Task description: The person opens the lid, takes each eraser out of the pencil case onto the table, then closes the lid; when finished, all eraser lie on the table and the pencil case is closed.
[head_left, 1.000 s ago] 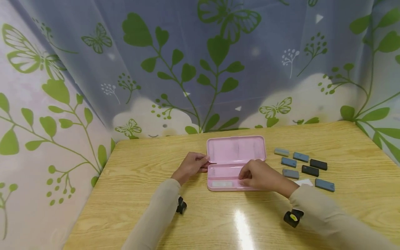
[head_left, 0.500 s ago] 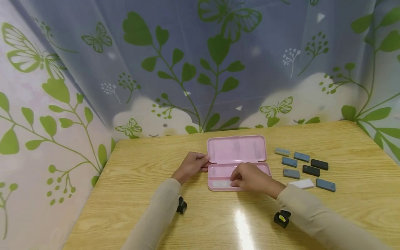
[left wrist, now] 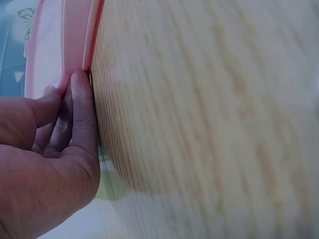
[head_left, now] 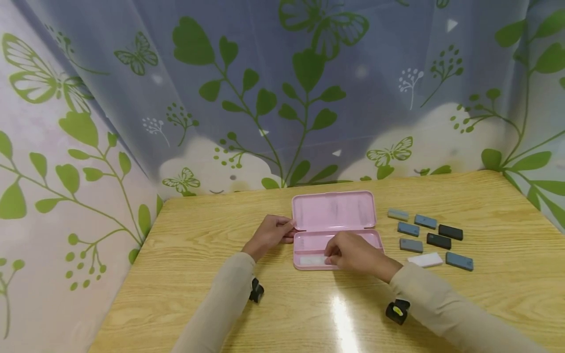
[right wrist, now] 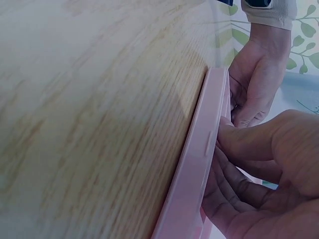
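Observation:
An open pink pencil case (head_left: 338,250) lies on the table, its lid (head_left: 334,211) folded back toward the curtain. At its left end, my left hand (head_left: 271,231) pinches the lid's edge near the hinge, thumb inside and fingers behind, as the left wrist view shows. My right hand (head_left: 353,250) reaches into the front compartment with thumb and fingers curled together. Its fingertips pinch the right end of a whitish, partly see-through block (head_left: 311,260) lying there. In the right wrist view, the case's front wall (right wrist: 194,154) hides those fingertips.
Right of the case lie several small blocks: a white block (head_left: 425,260), blue-grey blocks (head_left: 459,261), black blocks (head_left: 439,240) and a pale block (head_left: 398,214). The wooden table (head_left: 176,294) ends at a patterned curtain (head_left: 247,98) behind.
My right hand has moved left inside the case to the whitish block, then stayed. The white block on the table has come out from behind the right arm. My left hand has not moved.

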`<action>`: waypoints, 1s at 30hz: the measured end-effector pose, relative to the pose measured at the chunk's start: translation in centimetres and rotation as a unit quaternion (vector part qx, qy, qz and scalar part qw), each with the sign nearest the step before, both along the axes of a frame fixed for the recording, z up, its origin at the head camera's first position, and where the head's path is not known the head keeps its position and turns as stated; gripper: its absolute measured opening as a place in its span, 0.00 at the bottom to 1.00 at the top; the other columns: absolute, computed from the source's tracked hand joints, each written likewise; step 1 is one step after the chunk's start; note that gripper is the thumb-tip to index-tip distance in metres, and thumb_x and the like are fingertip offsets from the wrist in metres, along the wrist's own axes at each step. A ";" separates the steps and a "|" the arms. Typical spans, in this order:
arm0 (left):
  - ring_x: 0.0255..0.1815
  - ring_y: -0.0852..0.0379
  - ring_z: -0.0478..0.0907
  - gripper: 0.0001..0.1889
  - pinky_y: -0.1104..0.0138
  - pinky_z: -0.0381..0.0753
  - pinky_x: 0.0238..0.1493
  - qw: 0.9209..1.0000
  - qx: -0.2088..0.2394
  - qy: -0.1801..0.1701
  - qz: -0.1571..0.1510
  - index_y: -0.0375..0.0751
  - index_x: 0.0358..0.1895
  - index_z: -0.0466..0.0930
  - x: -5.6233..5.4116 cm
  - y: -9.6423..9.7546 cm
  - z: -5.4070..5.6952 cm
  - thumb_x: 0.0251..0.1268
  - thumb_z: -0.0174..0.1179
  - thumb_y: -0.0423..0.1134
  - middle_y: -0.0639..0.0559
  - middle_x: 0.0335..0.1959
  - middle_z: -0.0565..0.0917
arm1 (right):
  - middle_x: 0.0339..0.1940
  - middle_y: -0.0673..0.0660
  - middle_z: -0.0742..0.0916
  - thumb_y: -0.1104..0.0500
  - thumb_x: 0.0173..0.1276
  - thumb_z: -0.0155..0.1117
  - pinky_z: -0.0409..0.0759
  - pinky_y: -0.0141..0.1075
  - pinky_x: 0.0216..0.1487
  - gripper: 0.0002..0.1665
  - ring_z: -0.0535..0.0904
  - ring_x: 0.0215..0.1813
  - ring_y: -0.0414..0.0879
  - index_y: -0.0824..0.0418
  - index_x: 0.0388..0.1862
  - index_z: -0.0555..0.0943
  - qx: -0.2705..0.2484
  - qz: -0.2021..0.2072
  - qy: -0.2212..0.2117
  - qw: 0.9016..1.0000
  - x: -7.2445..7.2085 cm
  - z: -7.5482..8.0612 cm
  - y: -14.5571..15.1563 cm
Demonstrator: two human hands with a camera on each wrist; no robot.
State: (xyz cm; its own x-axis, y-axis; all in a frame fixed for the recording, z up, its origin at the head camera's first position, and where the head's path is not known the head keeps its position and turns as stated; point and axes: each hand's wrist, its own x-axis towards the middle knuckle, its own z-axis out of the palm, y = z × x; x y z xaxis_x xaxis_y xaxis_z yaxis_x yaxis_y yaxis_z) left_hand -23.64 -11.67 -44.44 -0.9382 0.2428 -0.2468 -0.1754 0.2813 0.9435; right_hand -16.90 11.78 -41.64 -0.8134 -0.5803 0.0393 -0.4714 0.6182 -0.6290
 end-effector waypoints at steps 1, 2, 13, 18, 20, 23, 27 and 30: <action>0.31 0.61 0.82 0.14 0.68 0.88 0.40 1.000 0.001 -0.003 0.001 0.26 0.54 0.83 0.0 0.0 0.0 0.78 0.56 0.33 0.45 0.33 0.86 | 0.30 0.52 0.89 0.67 0.65 0.72 0.85 0.34 0.39 0.02 0.84 0.35 0.40 0.66 0.32 0.88 -0.001 -0.001 0.001 1.000 0.0 0.0 0.0; 0.31 0.61 0.82 0.14 0.68 0.88 0.40 1.000 0.000 -0.004 0.001 0.26 0.54 0.83 0.0 0.0 0.0 0.78 0.56 0.33 0.45 0.34 0.86 | 0.30 0.52 0.89 0.67 0.65 0.72 0.85 0.34 0.39 0.03 0.84 0.35 0.40 0.67 0.32 0.88 -0.002 -0.001 0.002 1.000 0.0 -0.1 0.0; 0.31 0.62 0.83 0.14 0.67 0.89 0.41 1.000 0.005 -0.002 0.006 0.25 0.55 0.83 -0.1 0.0 -0.2 0.78 0.56 0.34 0.45 0.34 0.87 | 0.29 0.49 0.88 0.66 0.64 0.73 0.83 0.32 0.38 0.02 0.82 0.34 0.37 0.66 0.33 0.88 -0.019 -0.025 0.007 0.999 0.2 -0.3 0.2; 0.31 0.62 0.83 0.14 0.68 0.89 0.40 1.000 0.008 -0.006 0.008 0.26 0.55 0.83 0.0 0.0 -0.1 0.77 0.56 0.33 0.46 0.33 0.87 | 0.27 0.48 0.87 0.66 0.65 0.73 0.83 0.33 0.37 0.03 0.80 0.32 0.36 0.63 0.31 0.88 -0.025 -0.042 -0.010 0.999 0.2 -0.2 0.0; 0.31 0.62 0.83 0.14 0.68 0.89 0.40 1.000 0.009 -0.008 0.008 0.26 0.55 0.83 0.0 0.0 -0.1 0.77 0.56 0.33 0.46 0.33 0.87 | 0.26 0.47 0.87 0.67 0.64 0.73 0.83 0.34 0.36 0.04 0.80 0.31 0.36 0.61 0.30 0.88 -0.028 -0.048 -0.014 0.998 0.3 -0.1 0.0; 0.31 0.62 0.83 0.14 0.68 0.88 0.40 1.000 0.008 -0.008 0.007 0.26 0.55 0.83 0.1 -0.1 -0.1 0.78 0.56 0.34 0.46 0.33 0.87 | 0.25 0.46 0.87 0.67 0.64 0.73 0.82 0.32 0.34 0.05 0.80 0.30 0.35 0.61 0.29 0.87 -0.035 -0.055 -0.016 0.998 0.3 -0.2 -0.1; 0.31 0.62 0.83 0.14 0.68 0.88 0.40 1.000 0.008 -0.008 0.006 0.26 0.55 0.83 0.0 -0.1 0.0 0.78 0.56 0.34 0.46 0.33 0.86 | 0.24 0.47 0.87 0.68 0.63 0.73 0.81 0.31 0.32 0.06 0.79 0.28 0.35 0.61 0.27 0.87 -0.059 -0.056 -0.017 0.997 0.2 -0.4 -0.1; 0.32 0.62 0.83 0.14 0.68 0.88 0.40 1.000 0.009 -0.008 0.007 0.27 0.54 0.83 0.0 -0.1 0.0 0.78 0.56 0.34 0.46 0.33 0.86 | 0.24 0.48 0.87 0.70 0.62 0.73 0.80 0.31 0.30 0.07 0.80 0.28 0.36 0.61 0.27 0.86 -0.073 -0.056 -0.013 0.996 0.2 -0.4 -0.1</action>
